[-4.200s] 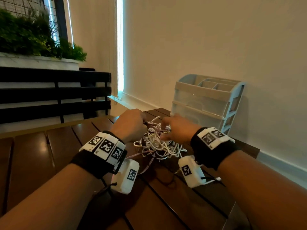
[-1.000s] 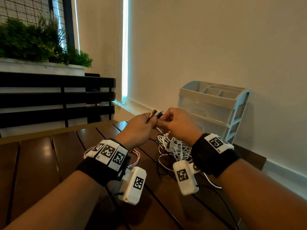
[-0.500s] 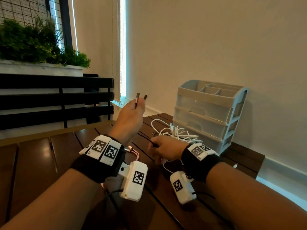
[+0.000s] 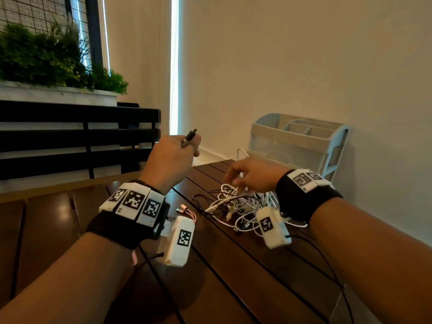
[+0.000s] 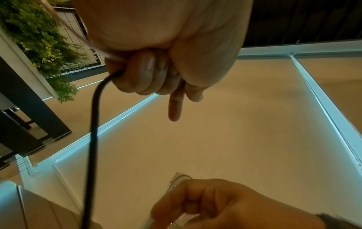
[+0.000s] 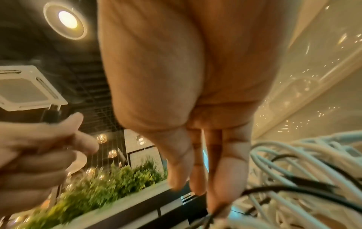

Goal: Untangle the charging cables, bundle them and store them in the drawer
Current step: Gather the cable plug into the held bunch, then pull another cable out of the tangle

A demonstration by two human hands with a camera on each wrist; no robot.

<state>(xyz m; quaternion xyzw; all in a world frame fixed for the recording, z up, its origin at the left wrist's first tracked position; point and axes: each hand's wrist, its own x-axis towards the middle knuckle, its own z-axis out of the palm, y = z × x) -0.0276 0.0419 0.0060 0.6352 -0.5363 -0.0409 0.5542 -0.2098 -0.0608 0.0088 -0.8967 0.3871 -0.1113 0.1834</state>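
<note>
The right hand [image 4: 253,175] has dropped back onto the white tangle [image 4: 243,206] on the table [image 4: 233,265], fingers straight, while the left hand [image 4: 171,160] grips the black cable [image 5: 94,124] aloft; better to ease it out slowly, pinning neighbouring loops.

Both arms are bare. Each wrist wears a wide black band [image 4: 121,228] (soft-looking) with white blocks [image 4: 133,202] on top, printed with black square codes. A small white box [image 4: 178,240] with one code hangs under each wrist, and thin black wires [image 4: 327,265] trail from it.
</note>
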